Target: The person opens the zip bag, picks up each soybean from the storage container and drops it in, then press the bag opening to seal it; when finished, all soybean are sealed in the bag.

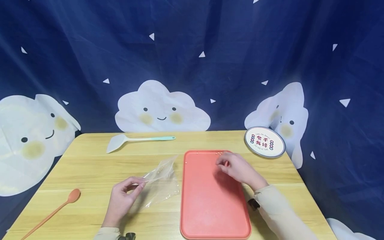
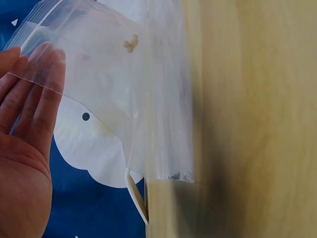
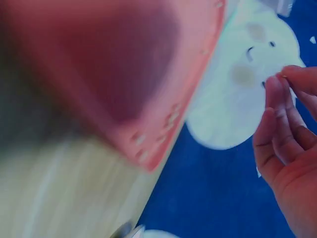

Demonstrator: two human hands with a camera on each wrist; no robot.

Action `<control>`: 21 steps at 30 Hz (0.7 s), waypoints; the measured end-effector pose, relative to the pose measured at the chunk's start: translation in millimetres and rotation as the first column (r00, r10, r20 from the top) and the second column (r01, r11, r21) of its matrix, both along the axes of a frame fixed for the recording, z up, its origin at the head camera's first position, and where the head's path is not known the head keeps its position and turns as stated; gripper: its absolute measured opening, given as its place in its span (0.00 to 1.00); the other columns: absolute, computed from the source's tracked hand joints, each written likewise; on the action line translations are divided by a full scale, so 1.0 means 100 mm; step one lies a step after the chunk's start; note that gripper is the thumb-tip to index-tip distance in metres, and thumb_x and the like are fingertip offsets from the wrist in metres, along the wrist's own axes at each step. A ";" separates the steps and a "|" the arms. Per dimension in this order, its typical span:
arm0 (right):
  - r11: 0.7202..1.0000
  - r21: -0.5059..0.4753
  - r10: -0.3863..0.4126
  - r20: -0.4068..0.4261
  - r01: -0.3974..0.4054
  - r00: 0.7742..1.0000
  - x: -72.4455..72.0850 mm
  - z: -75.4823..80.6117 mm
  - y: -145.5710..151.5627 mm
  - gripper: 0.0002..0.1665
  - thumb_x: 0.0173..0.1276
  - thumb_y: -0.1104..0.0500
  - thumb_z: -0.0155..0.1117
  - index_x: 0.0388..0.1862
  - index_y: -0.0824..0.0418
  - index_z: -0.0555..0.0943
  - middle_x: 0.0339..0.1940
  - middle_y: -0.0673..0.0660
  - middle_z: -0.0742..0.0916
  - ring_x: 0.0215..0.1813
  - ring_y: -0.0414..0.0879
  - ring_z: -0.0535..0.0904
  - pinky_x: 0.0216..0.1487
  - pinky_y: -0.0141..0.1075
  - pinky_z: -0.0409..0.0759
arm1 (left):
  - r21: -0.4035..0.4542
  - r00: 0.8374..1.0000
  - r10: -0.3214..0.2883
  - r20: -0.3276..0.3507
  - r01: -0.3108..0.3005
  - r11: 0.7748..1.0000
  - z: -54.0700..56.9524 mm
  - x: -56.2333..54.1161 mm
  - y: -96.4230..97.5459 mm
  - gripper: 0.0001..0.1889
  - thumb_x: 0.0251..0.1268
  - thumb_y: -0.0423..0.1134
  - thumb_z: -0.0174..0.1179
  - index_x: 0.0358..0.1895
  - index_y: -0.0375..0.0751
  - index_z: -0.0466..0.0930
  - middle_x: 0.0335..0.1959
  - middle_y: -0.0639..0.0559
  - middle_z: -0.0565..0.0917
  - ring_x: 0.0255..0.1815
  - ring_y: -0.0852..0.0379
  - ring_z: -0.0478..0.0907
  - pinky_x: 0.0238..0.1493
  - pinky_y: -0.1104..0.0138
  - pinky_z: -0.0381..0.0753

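Note:
My left hand [image 1: 123,197] pinches the mouth edge of a clear plastic zip bag [image 1: 163,186] between thumb and fingers, over the table left of the tray. In the left wrist view, a few small pale beans [image 2: 131,43] show inside the bag. A red tray [image 1: 213,210] lies at the middle; several beans [image 1: 219,153] sit along its far edge, mostly at the far right corner. Above that corner is my right hand [image 1: 240,169], thumb and fingertips together. A tiny yellowish bean [image 3: 282,76], partly hidden, shows between the fingertips in the right wrist view.
A white spatula [image 1: 117,143] with a mint handle lies at the back left. An orange spoon [image 1: 73,195] rests near the left edge. An oval plate [image 1: 264,151] with printed characters stands at the back right corner. A dark blue curtain [image 1: 180,66] hangs behind the table.

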State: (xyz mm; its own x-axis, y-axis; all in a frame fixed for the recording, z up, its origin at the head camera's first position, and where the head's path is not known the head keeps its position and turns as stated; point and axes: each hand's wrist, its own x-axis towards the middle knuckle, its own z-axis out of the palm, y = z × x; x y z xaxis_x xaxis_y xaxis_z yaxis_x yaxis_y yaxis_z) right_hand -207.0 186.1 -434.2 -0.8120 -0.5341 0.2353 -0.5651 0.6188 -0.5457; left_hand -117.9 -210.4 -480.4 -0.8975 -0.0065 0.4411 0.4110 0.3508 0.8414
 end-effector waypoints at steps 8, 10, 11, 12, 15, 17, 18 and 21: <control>0.983 -0.180 0.038 0.073 -0.025 0.997 -0.09 0.15 -0.54 0.06 0.65 0.62 0.68 0.37 0.50 0.84 0.33 0.40 0.81 0.36 0.37 0.77 0.36 0.33 0.80 | 0.001 1.000 -0.015 -0.004 0.015 1.000 0.01 0.00 0.01 0.07 0.57 0.21 0.66 0.33 0.36 0.85 0.36 0.50 0.87 0.38 0.54 0.84 0.40 0.71 0.84; 0.977 -0.210 0.066 0.087 -0.047 0.994 -0.11 0.17 -0.69 0.06 0.65 0.62 0.68 0.37 0.50 0.84 0.33 0.40 0.82 0.36 0.37 0.77 0.36 0.33 0.80 | 0.000 1.000 -0.012 0.002 0.012 1.000 0.01 -0.01 0.00 0.07 0.57 0.21 0.66 0.33 0.36 0.85 0.36 0.50 0.87 0.38 0.53 0.84 0.41 0.71 0.84; 0.973 -0.224 0.082 0.092 -0.060 0.992 -0.12 0.17 -0.76 0.06 0.66 0.62 0.68 0.37 0.50 0.84 0.33 0.40 0.82 0.36 0.37 0.77 0.37 0.33 0.80 | -0.001 1.000 -0.010 0.006 0.010 1.000 0.00 -0.01 0.00 0.07 0.57 0.21 0.66 0.33 0.36 0.85 0.36 0.50 0.87 0.38 0.53 0.84 0.41 0.71 0.84; 0.969 -0.238 0.099 0.101 -0.072 0.990 -0.12 0.17 -0.83 0.06 0.66 0.62 0.68 0.37 0.50 0.84 0.34 0.40 0.82 0.36 0.37 0.78 0.37 0.33 0.80 | -0.004 1.000 -0.006 0.009 0.006 1.000 0.00 -0.01 0.00 0.08 0.56 0.20 0.66 0.33 0.36 0.85 0.36 0.49 0.87 0.38 0.52 0.84 0.41 0.72 0.84; 0.958 -0.261 0.147 0.107 -0.115 0.983 -0.14 0.17 -1.02 0.05 0.66 0.64 0.67 0.38 0.54 0.85 0.34 0.42 0.83 0.36 0.37 0.78 0.37 0.33 0.81 | -0.014 1.000 0.006 0.015 -0.006 1.000 0.01 -0.01 0.01 0.09 0.55 0.18 0.66 0.33 0.35 0.85 0.36 0.47 0.87 0.38 0.52 0.84 0.41 0.72 0.84; 0.956 -0.261 0.167 0.106 -0.135 0.980 -0.15 0.17 -1.14 0.05 0.66 0.65 0.67 0.38 0.56 0.85 0.34 0.44 0.83 0.36 0.37 0.78 0.38 0.32 0.81 | -0.020 1.000 0.010 0.014 -0.010 1.000 0.03 0.00 0.03 0.09 0.54 0.17 0.65 0.33 0.33 0.85 0.35 0.45 0.87 0.37 0.51 0.84 0.41 0.72 0.84; 0.955 -0.260 0.176 0.105 -0.144 0.979 -0.14 0.16 -1.19 0.05 0.66 0.65 0.67 0.38 0.57 0.85 0.34 0.45 0.84 0.37 0.37 0.78 0.38 0.32 0.81 | -0.021 1.000 0.010 0.012 -0.010 1.000 0.06 0.01 0.04 0.09 0.54 0.16 0.65 0.33 0.32 0.84 0.35 0.44 0.87 0.37 0.52 0.84 0.40 0.72 0.84; 0.953 -0.253 0.200 0.100 -0.169 0.975 -0.14 0.15 -1.34 0.04 0.66 0.65 0.67 0.38 0.58 0.85 0.35 0.47 0.84 0.37 0.36 0.77 0.39 0.35 0.82 | -0.023 1.000 0.002 0.007 -0.002 1.000 0.19 0.06 0.09 0.07 0.54 0.16 0.64 0.32 0.29 0.84 0.34 0.42 0.87 0.37 0.52 0.84 0.40 0.71 0.84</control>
